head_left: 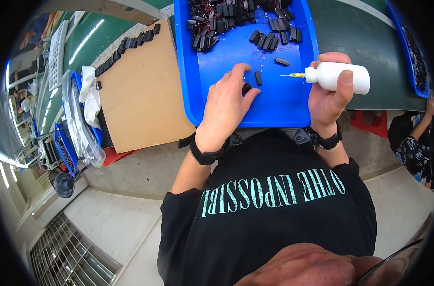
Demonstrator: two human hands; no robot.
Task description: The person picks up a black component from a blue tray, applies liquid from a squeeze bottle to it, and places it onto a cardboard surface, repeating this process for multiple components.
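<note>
My right hand (327,97) is wrapped around a white squeeze bottle (343,77), held on its side. Its yellow needle tip (298,75) points left over the blue tray (293,117). Over the tray's near left part, my left hand (226,102) is curled, thumb and forefinger apart. A black block (247,88) shows inside its grip, mostly hidden by the fingers. Just right of those fingers lies a small black block with thin wires (258,77), apart from the hand. Another single block (281,61) rests farther right, below the needle's far side.
Several wired black blocks (226,19) are heaped at the tray's far end. A cardboard sheet (140,95) at left carries a row of similar blocks (126,44). Another blue tray (412,57) stands far right, near a co-worker's arm (424,121). A red stool (369,123) is below the table.
</note>
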